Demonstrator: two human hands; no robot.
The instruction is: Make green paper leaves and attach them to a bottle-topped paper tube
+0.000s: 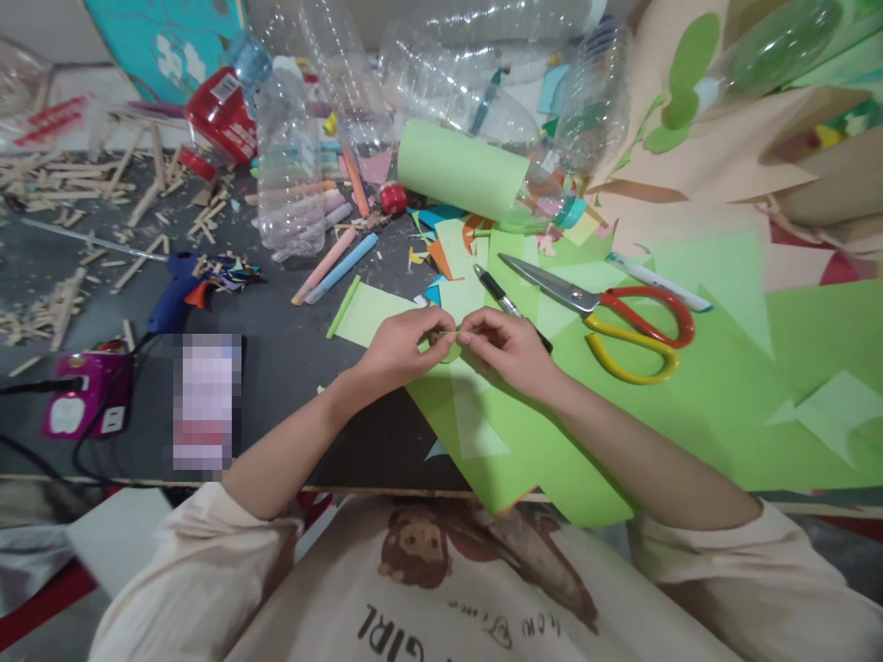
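At mid-frame, I'm watching the left hand (407,345) and right hand (509,349) pinching a small green paper piece (452,351), scissors (591,303) lying rightward.

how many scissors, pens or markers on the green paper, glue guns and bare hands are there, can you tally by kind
Scissors: 1
Pens or markers on the green paper: 2 (black pen, white marker)
Glue guns: 1
Bare hands: 2 (left hand, right hand)
Total: 6
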